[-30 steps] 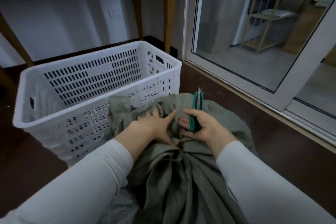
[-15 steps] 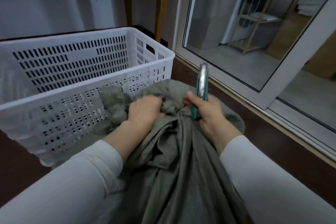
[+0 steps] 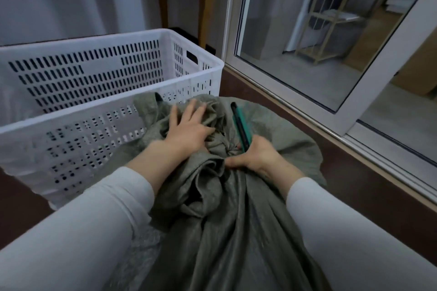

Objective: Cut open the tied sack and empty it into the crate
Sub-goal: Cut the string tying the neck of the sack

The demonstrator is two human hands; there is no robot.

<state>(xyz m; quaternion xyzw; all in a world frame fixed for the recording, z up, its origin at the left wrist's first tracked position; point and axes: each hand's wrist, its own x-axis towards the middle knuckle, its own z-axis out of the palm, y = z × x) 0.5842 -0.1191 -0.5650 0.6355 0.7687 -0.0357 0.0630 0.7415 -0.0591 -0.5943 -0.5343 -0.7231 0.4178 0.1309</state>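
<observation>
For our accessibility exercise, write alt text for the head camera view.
Two hands work at the tied neck of a grey-green sack: the left hand presses the cloth, the right hand grips a teal utility knife. A white slotted crate stands just beyond.

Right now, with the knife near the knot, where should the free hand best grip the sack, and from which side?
Probably the loose flap past the knot, taken from the crate side. The left hand lies flat there, while the right hand holds the knife on the other side.
</observation>
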